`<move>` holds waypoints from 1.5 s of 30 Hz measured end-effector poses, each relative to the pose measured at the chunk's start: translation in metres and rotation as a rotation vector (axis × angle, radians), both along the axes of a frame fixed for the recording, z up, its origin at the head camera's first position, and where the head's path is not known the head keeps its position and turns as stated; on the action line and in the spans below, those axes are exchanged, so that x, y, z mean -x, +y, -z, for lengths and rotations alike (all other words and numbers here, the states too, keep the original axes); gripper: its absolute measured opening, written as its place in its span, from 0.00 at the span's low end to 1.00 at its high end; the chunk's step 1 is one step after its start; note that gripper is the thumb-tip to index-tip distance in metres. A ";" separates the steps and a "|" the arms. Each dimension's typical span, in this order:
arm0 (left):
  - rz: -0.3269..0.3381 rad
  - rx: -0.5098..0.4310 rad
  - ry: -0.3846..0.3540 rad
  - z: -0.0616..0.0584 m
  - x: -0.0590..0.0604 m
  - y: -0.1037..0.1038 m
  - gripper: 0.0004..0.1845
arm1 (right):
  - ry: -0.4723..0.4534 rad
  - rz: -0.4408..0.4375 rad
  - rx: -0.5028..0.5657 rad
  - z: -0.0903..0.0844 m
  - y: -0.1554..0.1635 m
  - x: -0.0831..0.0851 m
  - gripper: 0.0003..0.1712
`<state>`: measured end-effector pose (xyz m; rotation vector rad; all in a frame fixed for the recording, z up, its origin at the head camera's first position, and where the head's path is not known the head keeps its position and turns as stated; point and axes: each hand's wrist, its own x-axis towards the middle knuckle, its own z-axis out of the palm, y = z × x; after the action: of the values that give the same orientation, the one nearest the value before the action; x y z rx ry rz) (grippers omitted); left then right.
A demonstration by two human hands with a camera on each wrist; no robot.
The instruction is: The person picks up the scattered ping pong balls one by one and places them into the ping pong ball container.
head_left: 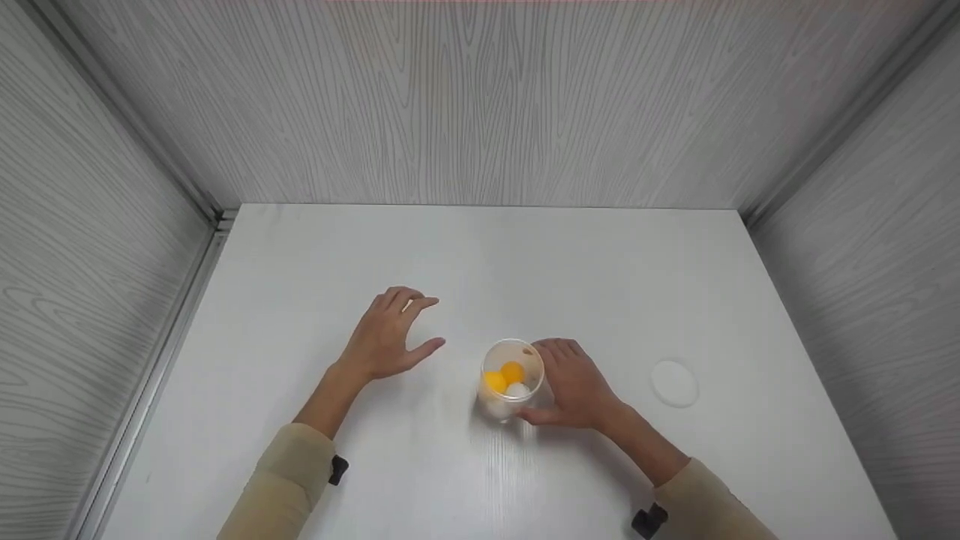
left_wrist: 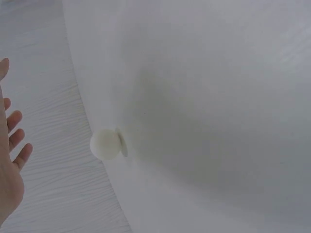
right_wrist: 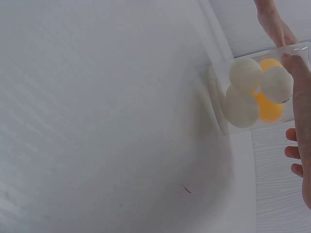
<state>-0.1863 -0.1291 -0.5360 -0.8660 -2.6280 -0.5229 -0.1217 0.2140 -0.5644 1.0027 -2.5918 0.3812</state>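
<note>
A clear cup [head_left: 512, 369] stands on the white table, with orange and white table tennis balls inside. My right hand [head_left: 574, 386] holds it from the right, thumb at its near side and fingers at its far side. Through the clear wall in the right wrist view, white balls [right_wrist: 242, 108] and orange balls [right_wrist: 269, 108] show piled together. To the left of the cup, my left hand [head_left: 386, 337] is raised with nothing in it, thumb and fingers spread apart. A white ball [left_wrist: 105, 144] appears on the table in the left wrist view.
A thin white disc [head_left: 674, 383] lies on the table to the right of my right hand. Grey wood-grain panels rise behind the table [head_left: 480, 247] and along both of its sides. Dark clips [head_left: 649, 520] sit at the cuffs of both sleeves.
</note>
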 end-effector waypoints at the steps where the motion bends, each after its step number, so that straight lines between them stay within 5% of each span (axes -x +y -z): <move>1: -0.002 -0.003 -0.005 0.001 0.001 -0.001 0.31 | 0.006 -0.003 0.004 0.000 0.000 0.000 0.49; 23: -0.115 -0.028 -0.139 0.028 0.027 -0.032 0.29 | 0.017 -0.010 0.024 0.005 0.001 0.001 0.48; 45: -0.188 0.038 -0.265 0.047 0.037 -0.040 0.35 | -0.003 0.025 -0.007 0.004 0.001 0.000 0.49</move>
<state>-0.2237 -0.1692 -0.5834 -0.5853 -2.9288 -0.5736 -0.1221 0.2150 -0.5680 0.9724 -2.6071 0.3672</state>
